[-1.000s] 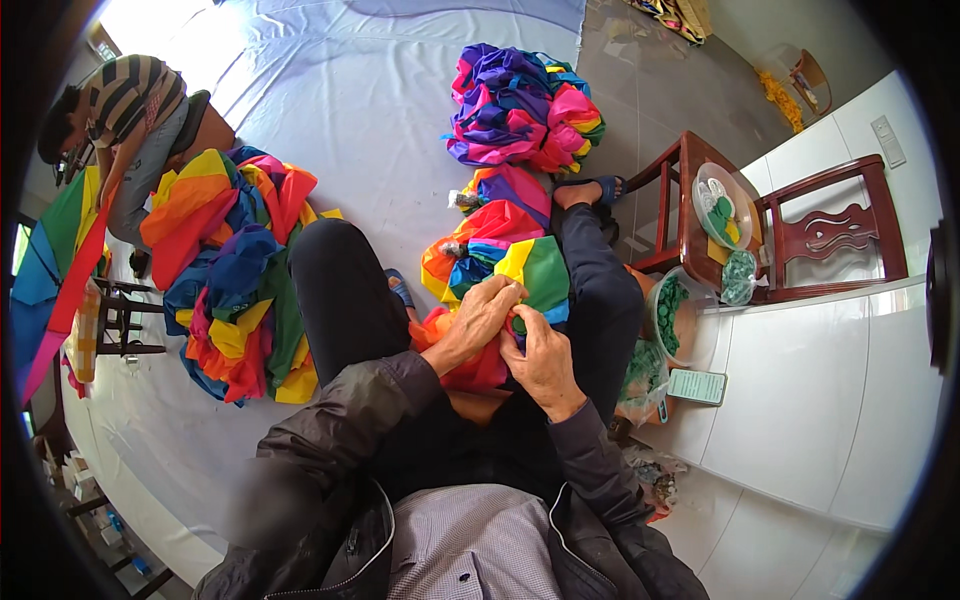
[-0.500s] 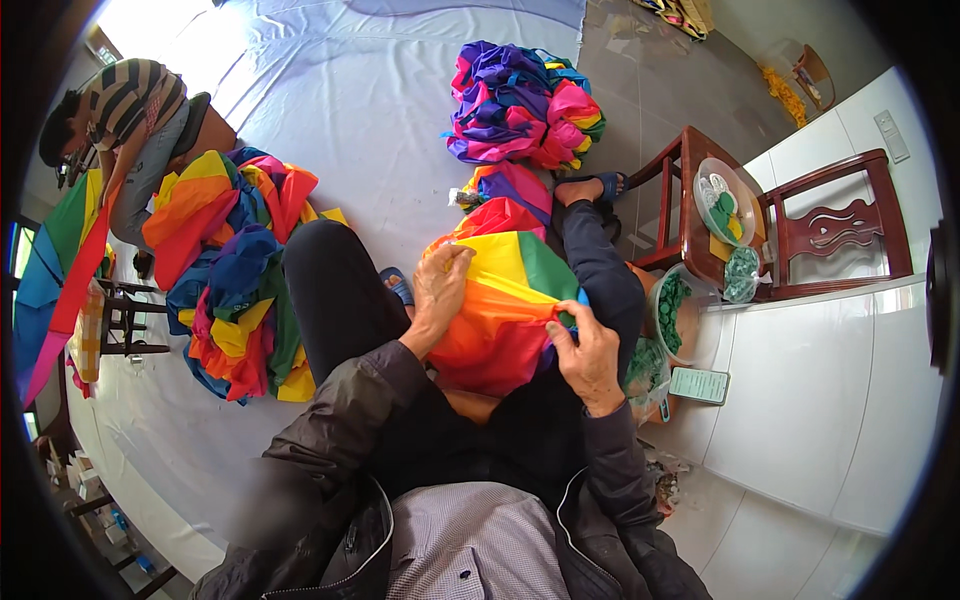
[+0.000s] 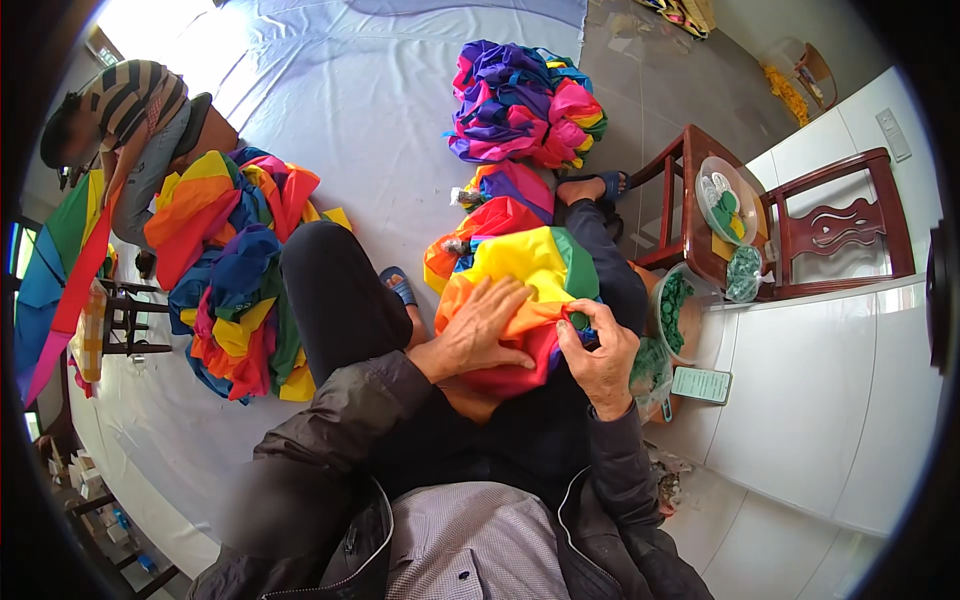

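Note:
Across my lap lies a rainbow-coloured cloth (image 3: 515, 262) with yellow, orange, red and green panels. My left hand (image 3: 485, 332) rests flat on its orange and yellow part, fingers stretched out. At the right edge of the cloth, my right hand (image 3: 605, 362) pinches a small dark green round piece (image 3: 578, 320) between thumb and forefinger, against the fabric. Whether that piece is fixed to the cloth I cannot tell. More bunched cloth in red and purple (image 3: 512, 188) lies on the floor just beyond my lap.
Heaps of rainbow cloth lie left (image 3: 240, 270) and far ahead (image 3: 525, 105). On the right, a wooden chair (image 3: 690, 190) bears a plastic bowl (image 3: 748, 190); below are a basin of green pieces (image 3: 715, 325) and a phone (image 3: 700, 385). At far left, a person (image 3: 140, 110) handles rainbow cloth (image 3: 55, 270).
My left hand has moved right and down, opening from a closed grip to lie flat on the cloth. The cloth has shifted and spread. My right hand stays at its edge, slightly further right.

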Motion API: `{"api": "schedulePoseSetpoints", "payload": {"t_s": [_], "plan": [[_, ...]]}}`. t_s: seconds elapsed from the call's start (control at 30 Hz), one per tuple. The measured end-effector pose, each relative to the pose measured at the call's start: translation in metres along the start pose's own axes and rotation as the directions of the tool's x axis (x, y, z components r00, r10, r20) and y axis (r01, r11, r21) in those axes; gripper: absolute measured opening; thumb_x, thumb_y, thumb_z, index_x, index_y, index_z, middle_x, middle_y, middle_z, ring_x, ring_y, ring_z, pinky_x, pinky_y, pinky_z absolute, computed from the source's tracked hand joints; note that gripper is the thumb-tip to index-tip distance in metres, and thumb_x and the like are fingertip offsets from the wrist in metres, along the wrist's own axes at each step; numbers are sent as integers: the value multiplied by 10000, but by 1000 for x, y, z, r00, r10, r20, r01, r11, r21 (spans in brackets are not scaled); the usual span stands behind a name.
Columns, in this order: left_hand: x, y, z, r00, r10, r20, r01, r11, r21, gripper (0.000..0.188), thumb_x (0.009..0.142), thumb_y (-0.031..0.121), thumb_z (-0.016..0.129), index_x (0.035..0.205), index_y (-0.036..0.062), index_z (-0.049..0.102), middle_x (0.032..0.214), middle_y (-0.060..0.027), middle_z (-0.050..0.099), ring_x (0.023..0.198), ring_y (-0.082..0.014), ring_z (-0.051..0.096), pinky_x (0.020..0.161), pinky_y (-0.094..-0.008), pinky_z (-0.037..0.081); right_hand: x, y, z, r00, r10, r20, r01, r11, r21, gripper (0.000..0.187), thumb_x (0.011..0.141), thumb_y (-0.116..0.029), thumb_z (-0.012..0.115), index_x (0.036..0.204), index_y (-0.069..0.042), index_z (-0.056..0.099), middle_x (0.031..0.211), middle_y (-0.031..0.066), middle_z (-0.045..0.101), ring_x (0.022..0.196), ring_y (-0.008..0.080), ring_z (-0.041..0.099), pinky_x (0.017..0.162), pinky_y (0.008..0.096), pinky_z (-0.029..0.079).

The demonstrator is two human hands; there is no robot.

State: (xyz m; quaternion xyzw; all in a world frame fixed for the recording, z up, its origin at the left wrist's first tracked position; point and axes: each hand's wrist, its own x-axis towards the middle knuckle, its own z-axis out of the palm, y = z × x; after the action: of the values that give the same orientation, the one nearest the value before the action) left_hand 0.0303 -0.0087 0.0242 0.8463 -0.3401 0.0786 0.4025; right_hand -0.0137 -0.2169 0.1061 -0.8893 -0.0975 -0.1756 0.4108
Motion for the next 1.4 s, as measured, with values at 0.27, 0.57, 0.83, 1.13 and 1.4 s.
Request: {"api": "schedulePoseSetpoints", "payload": {"t_s": [0.27,0.57,0.83,1.13,1.4], "plan": [[-14,-11,27,929,-223,296,282,943,-174,701,748,297,855,1295,20,515,1172,-232,645,1138,-416,626,955,-479,510,13,-13,-14,989,147,-18,-141,973,184,184,851,-2,718,1032,26,697,927,49,738,850,88,686,798,244,535],[-11,-1,20,955,-246,164,282,926,-251,538,754,217,827,1148,21,518,1063,-238,645,1042,-425,646,868,-476,525,35,-17,-20,990,108,-89,-90,979,184,370,884,-189,814,1158,9,664,1016,127,752,965,228,738,883,315,555],[-10,-2,34,973,-225,42,226,921,-317,520,765,199,828,1140,27,513,1025,-216,615,988,-431,643,828,-473,524,10,-7,32,979,205,9,-187,876,445,474,884,-319,844,1190,2,674,1047,123,754,983,227,728,866,321,548],[-13,5,30,970,-230,75,240,958,-159,733,737,234,859,1352,28,518,1235,-189,611,1180,-378,612,961,-440,507,0,-13,42,944,329,-39,-292,882,369,196,905,-170,815,939,9,743,811,51,751,714,136,699,704,303,549],[3,15,11,984,-99,-146,100,995,0,805,724,334,882,1361,31,496,1288,-218,547,1247,-388,540,1042,-534,422,7,-14,33,931,320,-177,-221,877,426,185,949,-130,757,1055,18,723,952,61,756,850,129,686,798,292,530]]}}
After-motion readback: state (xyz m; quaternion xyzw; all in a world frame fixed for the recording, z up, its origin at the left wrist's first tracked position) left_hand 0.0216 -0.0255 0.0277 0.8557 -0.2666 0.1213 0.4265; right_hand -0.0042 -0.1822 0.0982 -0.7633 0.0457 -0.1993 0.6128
